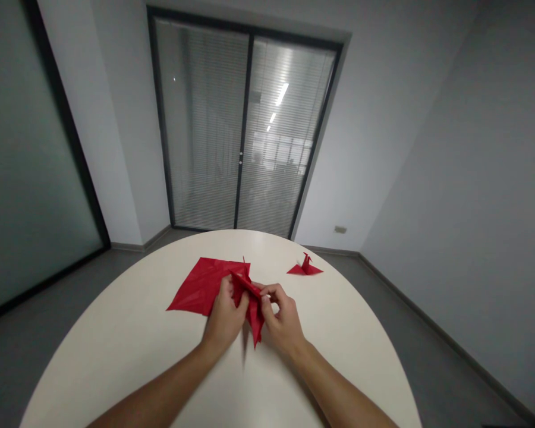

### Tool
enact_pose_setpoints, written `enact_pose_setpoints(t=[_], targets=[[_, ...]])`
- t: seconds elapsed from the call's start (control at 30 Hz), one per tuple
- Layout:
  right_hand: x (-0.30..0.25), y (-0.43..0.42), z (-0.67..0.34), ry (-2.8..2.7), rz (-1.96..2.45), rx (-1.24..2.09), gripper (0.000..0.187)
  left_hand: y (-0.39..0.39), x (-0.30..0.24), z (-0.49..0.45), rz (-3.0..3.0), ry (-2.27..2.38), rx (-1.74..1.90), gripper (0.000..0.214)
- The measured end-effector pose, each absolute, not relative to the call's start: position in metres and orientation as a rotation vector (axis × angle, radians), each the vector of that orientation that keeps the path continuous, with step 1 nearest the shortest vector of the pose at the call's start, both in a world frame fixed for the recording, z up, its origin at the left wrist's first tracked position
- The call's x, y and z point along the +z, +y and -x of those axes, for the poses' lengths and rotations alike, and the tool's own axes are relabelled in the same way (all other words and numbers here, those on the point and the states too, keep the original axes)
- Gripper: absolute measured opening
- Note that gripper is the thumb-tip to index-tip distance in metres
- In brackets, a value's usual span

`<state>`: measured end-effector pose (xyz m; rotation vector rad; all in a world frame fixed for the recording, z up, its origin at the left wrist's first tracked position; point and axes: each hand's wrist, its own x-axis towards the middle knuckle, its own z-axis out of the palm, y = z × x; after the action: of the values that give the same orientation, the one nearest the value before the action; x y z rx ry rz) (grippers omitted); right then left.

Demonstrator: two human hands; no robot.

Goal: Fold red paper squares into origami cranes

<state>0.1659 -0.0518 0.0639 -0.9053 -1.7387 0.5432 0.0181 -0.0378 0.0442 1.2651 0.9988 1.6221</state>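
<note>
Between my two hands is a piece of folded red paper [254, 310], held above the table with one pointed end hanging down. My left hand [226, 312] pinches it from the left, thumb in front. On the other side, the thumb and fingers of my right hand [282, 312] close on its right edge. Behind my left hand lies a flat red paper sheet [198, 284] with crease marks, partly covered by that hand and the folded piece. A small finished-looking red paper crane [305, 267] stands apart at the right rear, its wings spread.
The round white table [129, 345] carries all the paper, and its curved edge falls away on both sides. Beyond it are a glass door with blinds [205, 131], grey walls and a grey floor. A dark-framed frosted panel [27, 160] stands at left.
</note>
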Motion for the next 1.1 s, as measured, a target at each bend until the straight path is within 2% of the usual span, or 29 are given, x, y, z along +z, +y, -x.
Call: enact_pose_setpoints(t=[0.07,0.27,0.5,0.67,0.83,0.93,1.03,1.1], targets=[[0.064,-0.051,-0.166,-1.730,0.929,0.522,0.009,-0.037,0.046,-0.017,-1.319,1.035,1.619,0.023],[0.067,-0.051,-0.169,-1.792,0.938,0.348,0.008,-0.038,0.045,-0.018,-1.250,1.147,1.733,0.036],[0.063,-0.054,-0.166,-1.737,0.930,0.400,0.009,-0.037,0.047,-0.009,-1.675,1.330,1.677,0.020],[0.059,-0.055,-0.164,-1.749,0.924,0.380,0.010,-0.034,0.045,-0.008,-1.641,1.423,1.652,0.030],[0.067,-0.056,-0.170,-1.934,0.763,0.194,0.015,-0.035,0.045,-0.009,-1.503,1.244,1.725,0.048],[0.071,-0.055,-0.175,-2.060,0.659,0.176,0.021,-0.035,0.047,-0.009,-1.483,1.184,1.716,0.040],[0.069,-0.053,-0.176,-2.039,0.664,0.303,0.032,-0.034,0.048,-0.010,-1.449,1.124,1.697,0.026],[0.066,-0.051,-0.173,-1.941,0.732,0.413,0.038,-0.034,0.046,-0.010,-1.431,1.073,1.674,0.026]])
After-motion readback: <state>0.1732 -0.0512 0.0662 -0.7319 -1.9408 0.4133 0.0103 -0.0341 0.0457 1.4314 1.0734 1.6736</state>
